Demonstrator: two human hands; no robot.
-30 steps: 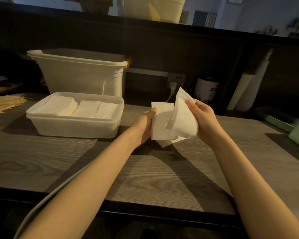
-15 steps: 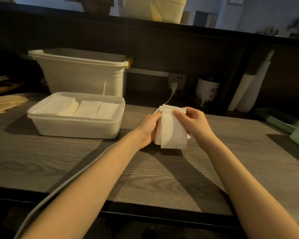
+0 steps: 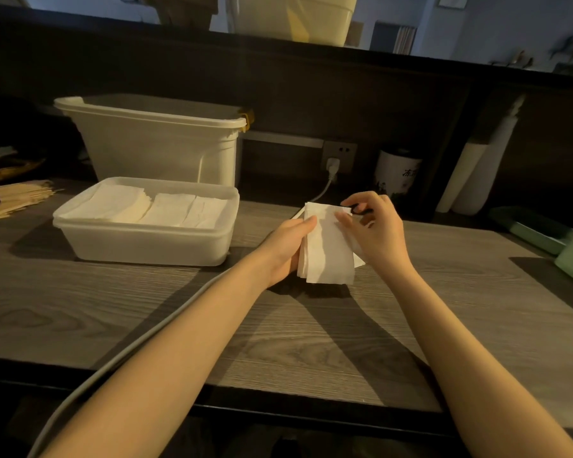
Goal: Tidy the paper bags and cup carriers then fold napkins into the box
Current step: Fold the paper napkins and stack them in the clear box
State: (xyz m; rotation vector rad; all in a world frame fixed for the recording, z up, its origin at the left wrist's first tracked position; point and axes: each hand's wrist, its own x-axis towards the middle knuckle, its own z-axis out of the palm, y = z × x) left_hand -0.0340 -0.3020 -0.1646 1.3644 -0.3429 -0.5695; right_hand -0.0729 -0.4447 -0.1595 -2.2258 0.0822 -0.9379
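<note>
Holding the folded napkins (image 3: 326, 249), the left hand (image 3: 286, 247) grips their left edge; the right hand (image 3: 374, 231) pinches the far corner. A loosened grip could fan the layers before they reach the box (image 3: 139, 241) at left.

Over a grey wood-grain desk (image 3: 146, 309), the left hand (image 3: 286, 247) grips the left edge of a small stack of folded white paper napkins (image 3: 326, 249), thumb on its front. The right hand (image 3: 376, 231) pinches the stack's upper right corner. To the left on the desk stands a shallow translucent plastic box (image 3: 146, 241) holding flat rows of white folded napkins (image 3: 166, 211). Just behind it stands a taller cream plastic bin (image 3: 153, 140). A pale cable (image 3: 119, 358) runs across the desk beside the left forearm.
</note>
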